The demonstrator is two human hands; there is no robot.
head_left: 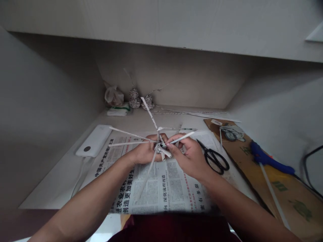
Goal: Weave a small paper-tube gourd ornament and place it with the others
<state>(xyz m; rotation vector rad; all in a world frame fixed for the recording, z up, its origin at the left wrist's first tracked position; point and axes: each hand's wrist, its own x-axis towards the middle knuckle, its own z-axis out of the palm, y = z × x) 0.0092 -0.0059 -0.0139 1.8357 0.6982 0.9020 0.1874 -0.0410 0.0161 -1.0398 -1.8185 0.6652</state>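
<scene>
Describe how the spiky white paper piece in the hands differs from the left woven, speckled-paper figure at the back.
The spiky white paper piece is held between left hand and right hand; the woven, speckled-paper figure stands unheld. Long paper tubes spread from the held piece; one thin strand tops the figure. Both look made of printed paper.

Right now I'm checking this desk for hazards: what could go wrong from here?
The scissors lie close beside the right hand, so it might brush them. The long paper strips fanning out from the small paper piece in the left hand could snag or crease. The blue glue gun rests on cardboard; I can't tell whether it's hot, but if so, it might scorch that.
</scene>
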